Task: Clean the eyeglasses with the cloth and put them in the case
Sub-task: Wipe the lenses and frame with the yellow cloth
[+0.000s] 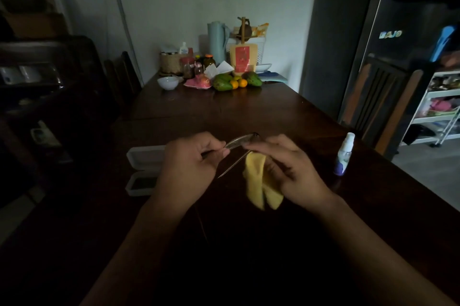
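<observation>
Thin-framed eyeglasses [239,142] are held above the dark wooden table [224,106], between both hands. My left hand [189,169] pinches their left side, with one temple arm slanting down and to the left below it. My right hand [288,169] holds a yellow cloth [258,183], which hangs from its fingers, and its fingertips press against the frame's right part. A light-coloured glasses case [143,171] lies open on the table to the left, partly hidden behind my left hand.
A small spray bottle [344,154] stands to the right of my right hand near the table edge. At the far end are fruit [236,80], a white bowl [168,82], jars and a jug. A chair [378,96] and a fridge stand at the right.
</observation>
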`<state>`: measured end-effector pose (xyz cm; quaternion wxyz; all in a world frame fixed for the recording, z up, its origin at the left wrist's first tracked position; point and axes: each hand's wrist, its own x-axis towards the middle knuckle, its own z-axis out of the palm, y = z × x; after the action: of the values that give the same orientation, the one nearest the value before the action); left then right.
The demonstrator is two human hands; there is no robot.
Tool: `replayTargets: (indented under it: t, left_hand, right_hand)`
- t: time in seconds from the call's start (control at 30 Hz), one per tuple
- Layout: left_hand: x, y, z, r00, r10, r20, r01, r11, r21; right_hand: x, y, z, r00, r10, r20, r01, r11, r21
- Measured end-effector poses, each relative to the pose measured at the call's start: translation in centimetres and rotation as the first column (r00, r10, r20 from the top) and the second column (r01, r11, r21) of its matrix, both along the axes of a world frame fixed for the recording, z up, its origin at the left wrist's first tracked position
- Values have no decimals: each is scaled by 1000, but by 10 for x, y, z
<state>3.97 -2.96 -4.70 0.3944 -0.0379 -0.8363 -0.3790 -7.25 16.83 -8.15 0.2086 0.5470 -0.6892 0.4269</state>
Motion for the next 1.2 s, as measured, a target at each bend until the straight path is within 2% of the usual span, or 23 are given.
replayTargets:
  t: [0.1, 0.33, 0.5, 0.6, 0.7, 0.87, 0.97, 1.1, 1.2]
  left_hand:
    - [0, 0, 2, 999, 34, 3, -34, 999, -28]
    - [3, -9, 8, 996, 79, 48, -80, 997, 8]
    - [3, -17, 6, 990, 56, 133, -57, 998, 6]
    - [4, -15, 6, 985, 4, 172, -10, 999, 35]
    - [5, -12, 7, 990, 34, 135, -18, 993, -117]
    - [3, -15, 2, 997, 26, 73, -12, 982, -190]
    - [2, -13, 3, 998, -35, -43, 25, 974, -223]
    - [1, -6, 3, 983, 74, -167, -133, 919, -372]
    - [1, 0, 5, 980, 69, -185, -130, 930, -344]
  right_hand:
    - [-2, -4, -2, 997, -64, -49, 68, 993, 92]
    - [-13, 9, -2, 1000, -10, 4, 10, 1000, 17]
    - [-11, 13, 9, 974, -32, 223, 74, 981, -181]
    - [-10, 14, 11, 917, -9, 400, 96, 975, -199]
    - [-8, 12, 13, 855, 77, 513, 38, 977, -209]
    - [1, 0, 12, 757, 264, 597, -45, 934, -356]
    - [7, -5, 11, 695, 359, 623, -143, 918, -369]
    - [15, -11, 10, 683, 384, 622, -210, 918, -337]
    - [22, -14, 11, 689, 398, 606, -235, 913, -332]
